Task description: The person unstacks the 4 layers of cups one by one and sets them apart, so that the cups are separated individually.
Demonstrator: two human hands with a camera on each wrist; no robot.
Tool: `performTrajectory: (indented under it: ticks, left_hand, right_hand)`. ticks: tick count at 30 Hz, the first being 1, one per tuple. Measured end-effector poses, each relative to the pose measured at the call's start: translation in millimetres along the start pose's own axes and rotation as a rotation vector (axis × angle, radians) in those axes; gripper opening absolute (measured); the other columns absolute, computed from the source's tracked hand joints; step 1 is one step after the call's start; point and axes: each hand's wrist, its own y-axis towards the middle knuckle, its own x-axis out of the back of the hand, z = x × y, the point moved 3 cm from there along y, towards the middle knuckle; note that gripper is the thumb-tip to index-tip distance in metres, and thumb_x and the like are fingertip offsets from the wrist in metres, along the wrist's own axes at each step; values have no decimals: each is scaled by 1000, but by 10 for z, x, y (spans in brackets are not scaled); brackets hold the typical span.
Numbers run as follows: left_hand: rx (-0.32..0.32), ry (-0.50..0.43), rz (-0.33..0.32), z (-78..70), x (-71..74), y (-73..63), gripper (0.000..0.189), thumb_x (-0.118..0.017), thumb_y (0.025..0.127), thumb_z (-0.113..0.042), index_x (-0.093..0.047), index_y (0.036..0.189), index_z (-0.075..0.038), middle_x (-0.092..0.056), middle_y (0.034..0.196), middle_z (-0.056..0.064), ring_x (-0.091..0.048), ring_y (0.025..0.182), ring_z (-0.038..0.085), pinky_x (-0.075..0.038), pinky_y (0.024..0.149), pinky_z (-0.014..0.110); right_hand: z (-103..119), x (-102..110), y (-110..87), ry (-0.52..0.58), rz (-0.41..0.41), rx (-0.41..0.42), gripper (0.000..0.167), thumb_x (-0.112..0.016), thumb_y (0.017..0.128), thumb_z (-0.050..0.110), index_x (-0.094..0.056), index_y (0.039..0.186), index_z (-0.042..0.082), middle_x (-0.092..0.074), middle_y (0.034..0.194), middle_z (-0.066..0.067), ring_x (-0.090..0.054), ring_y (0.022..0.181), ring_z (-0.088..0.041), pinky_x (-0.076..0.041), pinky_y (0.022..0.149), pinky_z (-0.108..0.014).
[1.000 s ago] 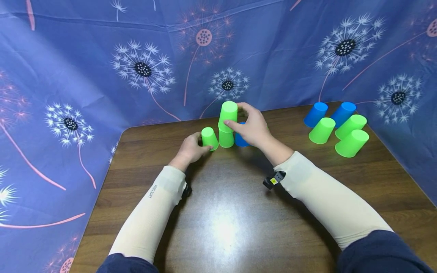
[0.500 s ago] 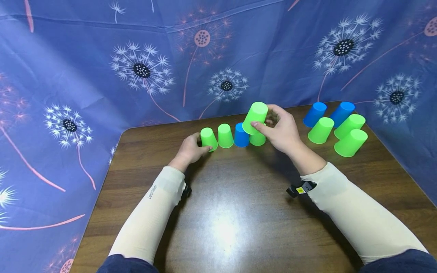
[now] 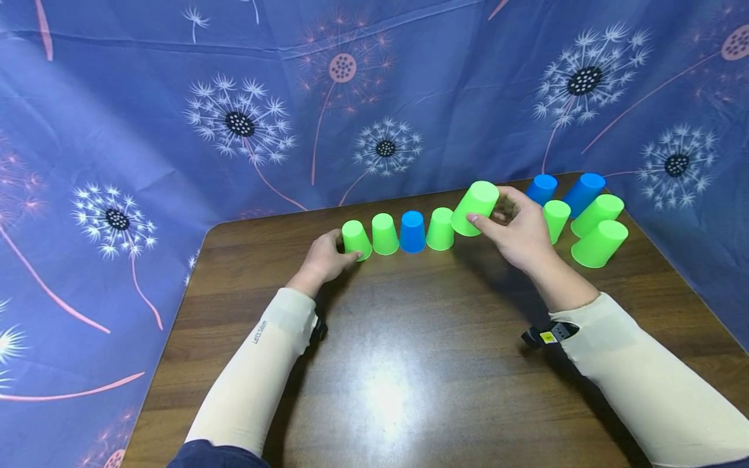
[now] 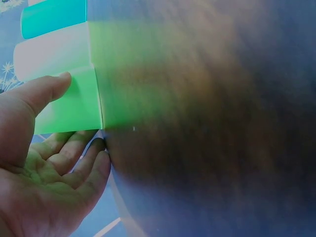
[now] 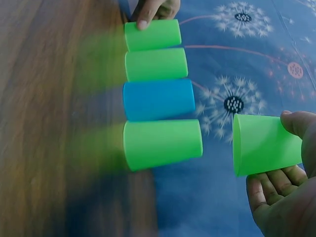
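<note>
Upside-down cups stand in a row on the table: a green cup at the left end, a second green cup, a blue cup and a third green cup. My left hand holds the leftmost one, thumb on its near side and fingers around the other; the left wrist view shows the thumb on its wall. My right hand grips another green cup, upside down and slightly tilted. It is raised off the table, just right of the row, and apart from it in the right wrist view.
At the table's back right stands a group of upside-down cups: two blue cups behind several green cups. My right hand partly overlaps this group's left side. A blue dandelion-print cloth hangs behind the wooden table.
My right hand has carried its green cup rightward from above the second cup, past the blue and third green cups, to beyond the row's right end. My left hand has stayed at the leftmost cup.
</note>
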Motion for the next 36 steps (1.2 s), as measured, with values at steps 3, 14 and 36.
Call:
performTrajectory:
  ticks: [3, 14, 36]
  left_hand:
    - [3, -4, 1, -6, -1, -5, 42, -84, 91, -31, -63, 118, -7, -69, 114, 10, -63, 109, 28, -51, 98, 47]
    - [0, -10, 8, 16, -22, -5, 45, -83, 92, -32, -62, 123, -6, -70, 117, 11, -64, 112, 28, -51, 100, 47]
    - [-13, 3, 4, 12, -8, -2, 43, -83, 92, -32, -63, 120, -5, -68, 114, 12, -64, 108, 29, -52, 96, 46]
  right_hand:
    - [-56, 101, -43, -28, -9, -24, 51, -85, 91, 23, -64, 136, 10, -67, 108, 7, -58, 90, -13, -48, 77, -22]
    - [-231, 463, -182, -124, -63, -77, 55, -85, 91, 28, -63, 138, 9, -64, 112, 12, -59, 103, -4, -48, 85, -17]
    - [-651, 1230, -632, -282, -198, -194, 61, -86, 89, 33, -63, 140, 10, -58, 109, 25, -60, 91, 11, -46, 67, -8]
